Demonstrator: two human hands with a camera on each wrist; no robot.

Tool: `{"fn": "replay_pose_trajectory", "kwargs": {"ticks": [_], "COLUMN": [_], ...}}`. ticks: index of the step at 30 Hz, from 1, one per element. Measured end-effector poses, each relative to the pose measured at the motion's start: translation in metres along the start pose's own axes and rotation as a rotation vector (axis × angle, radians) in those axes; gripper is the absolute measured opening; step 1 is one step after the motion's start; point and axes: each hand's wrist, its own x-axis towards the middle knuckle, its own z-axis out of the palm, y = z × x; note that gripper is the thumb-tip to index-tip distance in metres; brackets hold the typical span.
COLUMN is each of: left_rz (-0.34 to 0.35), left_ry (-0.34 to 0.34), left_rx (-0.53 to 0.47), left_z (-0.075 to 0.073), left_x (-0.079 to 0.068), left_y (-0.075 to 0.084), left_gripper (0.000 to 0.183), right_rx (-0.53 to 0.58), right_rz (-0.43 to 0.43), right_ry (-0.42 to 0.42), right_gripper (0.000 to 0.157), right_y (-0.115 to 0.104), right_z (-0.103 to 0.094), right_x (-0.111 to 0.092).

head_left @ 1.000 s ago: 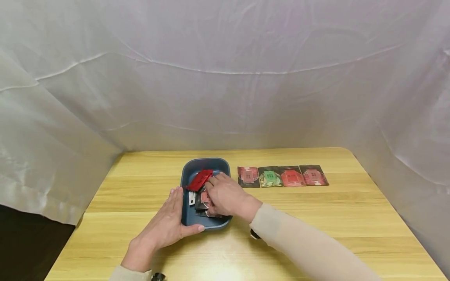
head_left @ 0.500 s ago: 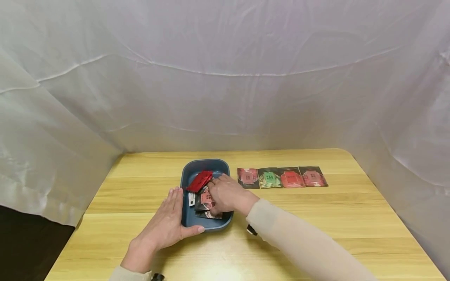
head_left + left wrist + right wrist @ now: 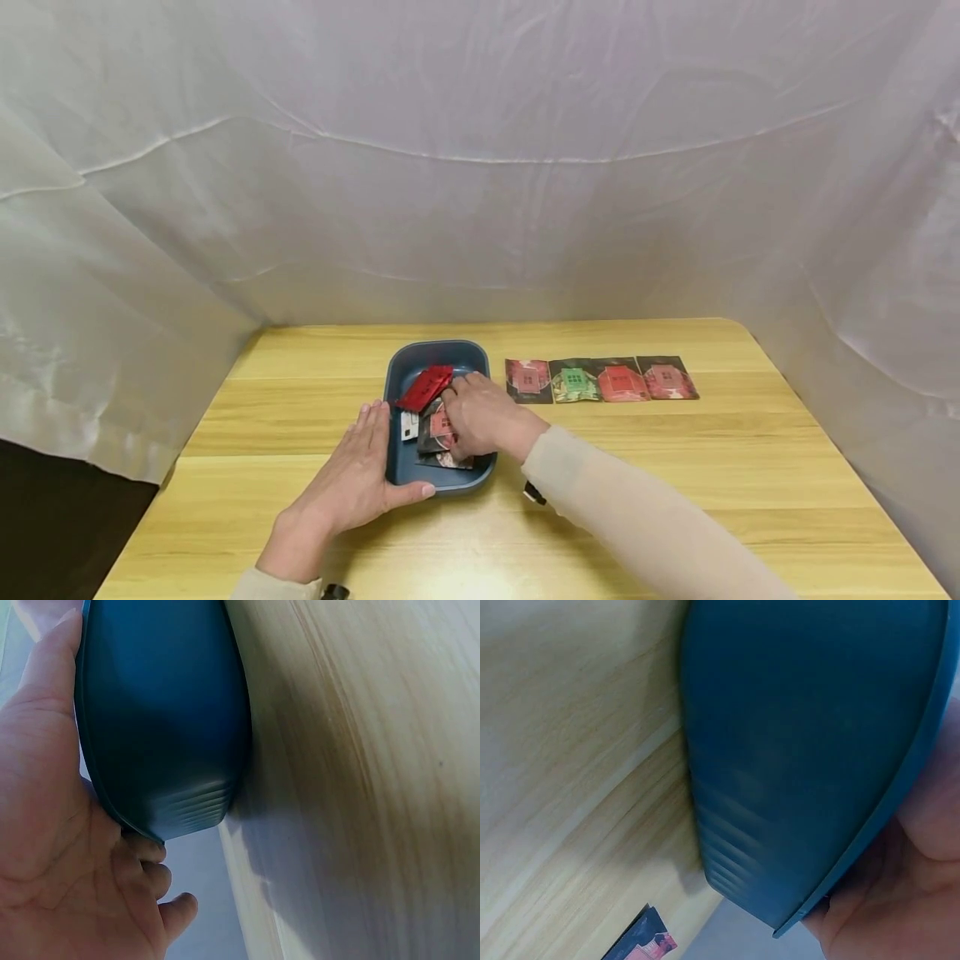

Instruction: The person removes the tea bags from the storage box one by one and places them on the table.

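Observation:
A dark blue plastic box (image 3: 438, 479) stands on the table with several small sachets inside. My left hand (image 3: 352, 471) rests against its left side, fingers straight along the rim and thumb laid over the near left corner; the left wrist view shows the palm beside the wall. My right hand (image 3: 483, 421) reaches in over the right rim, thumb and fingers around a black sachet with a pink label (image 3: 441, 425). Its fingertips are partly hidden. Near it lie a red sachet (image 3: 426, 387), a white sachet (image 3: 408, 425) and another dark sachet (image 3: 442, 461).
Right of the box, several sachets lie flat in a row: a pink-labelled one (image 3: 528, 381), a green-labelled one (image 3: 575, 381), a red-labelled one (image 3: 622, 380) and a dark pink one (image 3: 667, 377). A pale curtain (image 3: 495, 217) hangs behind the wooden table (image 3: 675, 467).
The pink-labelled sachet at my right hand shifts and tilts slightly within the box. My left hand and the row of sachets stay in place.

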Motion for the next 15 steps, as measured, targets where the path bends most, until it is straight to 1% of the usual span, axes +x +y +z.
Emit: {"fn": "replay_pose_trajectory", "kwargs": {"ticks": [5,10,15], "left_rz": [-0.001,0.004,0.004], "left_ry": [-0.004,0.001,-0.006], "left_rx": [-0.009,-0.013,-0.012], "left_z": [0.000,0.001,0.000], "left_x": [0.000,0.000,0.000], "left_y": [0.000,0.000,0.000], "left_gripper": [0.136,0.136,0.139], "right_rx": [0.012,0.016,0.020], "right_rz": [-0.011,-0.039,-0.071], "right_ry": [0.003,0.034,0.073], "right_gripper": [0.089,0.094,0.087], "right_y": [-0.001,0.000,0.006], "right_z": [-0.001,-0.008,-0.019], "right_x": [-0.003,-0.010,-0.019]}}
